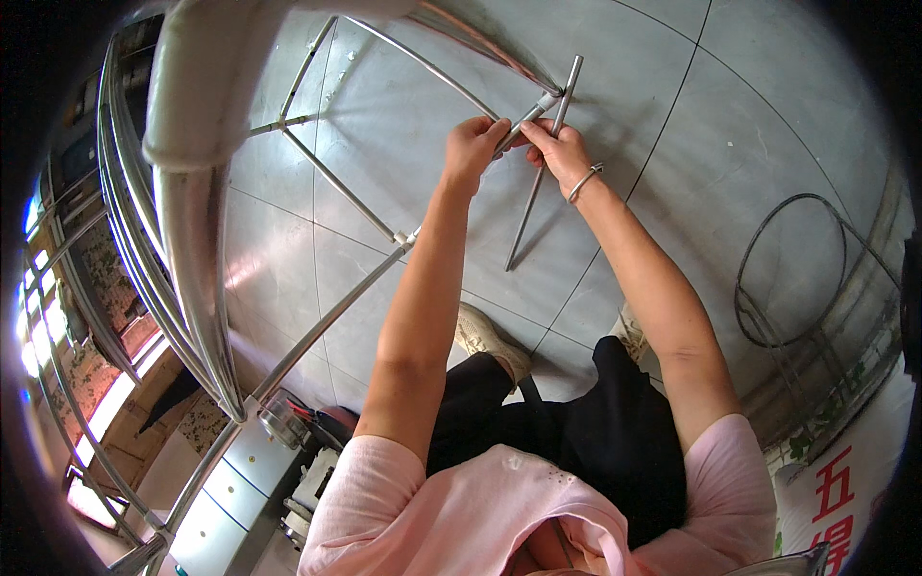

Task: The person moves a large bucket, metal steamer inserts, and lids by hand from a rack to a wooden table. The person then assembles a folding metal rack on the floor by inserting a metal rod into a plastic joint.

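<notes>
A metal tube frame stands on the floor in front of me, with thin bars joined by pale connectors (401, 238). My left hand (471, 152) is closed around one slim tube (521, 126) of this frame, near its corner. Just to the right, my right hand (562, 152) is closed with its thumb laid along the same tube. A separate straight metal rod (526, 213) passes through the right hand's fingers, crossing the tube at an angle. Its upper end rises beside the corner connector (548, 99), and its lower end slants down toward my feet. The right fingertips are partly hidden.
Curved metal tubes (134, 240) and a thick pale post (197, 86) rise on the left. A white drawer cabinet (226, 494) stands at lower left. Looped dark cable (740, 288) lies on the tiled floor (663, 221) at right, near a white sack (845, 490) with red lettering.
</notes>
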Tool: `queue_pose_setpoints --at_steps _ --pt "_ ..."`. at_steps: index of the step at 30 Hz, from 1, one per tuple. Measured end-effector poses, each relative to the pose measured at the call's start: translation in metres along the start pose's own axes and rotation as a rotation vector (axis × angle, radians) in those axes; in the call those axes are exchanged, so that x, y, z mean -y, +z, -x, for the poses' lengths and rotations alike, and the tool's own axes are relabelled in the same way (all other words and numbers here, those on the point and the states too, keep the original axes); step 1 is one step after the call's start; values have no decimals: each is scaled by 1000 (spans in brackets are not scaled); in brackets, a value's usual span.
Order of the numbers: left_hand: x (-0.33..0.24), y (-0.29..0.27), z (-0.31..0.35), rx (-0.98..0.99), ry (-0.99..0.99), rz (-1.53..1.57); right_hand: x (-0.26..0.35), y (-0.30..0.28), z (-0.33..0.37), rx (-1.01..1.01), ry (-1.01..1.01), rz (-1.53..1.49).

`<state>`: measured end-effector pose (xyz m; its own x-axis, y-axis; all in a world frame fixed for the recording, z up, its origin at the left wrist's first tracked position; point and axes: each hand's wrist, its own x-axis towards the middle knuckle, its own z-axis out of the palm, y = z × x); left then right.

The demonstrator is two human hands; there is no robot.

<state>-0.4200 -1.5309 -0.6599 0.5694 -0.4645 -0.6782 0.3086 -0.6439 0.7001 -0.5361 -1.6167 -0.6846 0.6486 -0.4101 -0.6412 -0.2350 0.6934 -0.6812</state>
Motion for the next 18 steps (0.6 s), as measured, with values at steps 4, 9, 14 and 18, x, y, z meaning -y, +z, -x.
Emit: queue_pose_setpoints --at_steps 4,9,14,18 --pt "-5 -6 -1 69 -55 0 -1 -1 0 -3 14 12" --pt "-10 -4 2 95 -70 -22 -3 4 -1 -87 -12 35" --pt "-12 -7 0 87 -55 -16 5 17 -3 -109 -24 78" --pt "-11 -7 -3 97 8 -51 8 15 -11 -78 -50 105"
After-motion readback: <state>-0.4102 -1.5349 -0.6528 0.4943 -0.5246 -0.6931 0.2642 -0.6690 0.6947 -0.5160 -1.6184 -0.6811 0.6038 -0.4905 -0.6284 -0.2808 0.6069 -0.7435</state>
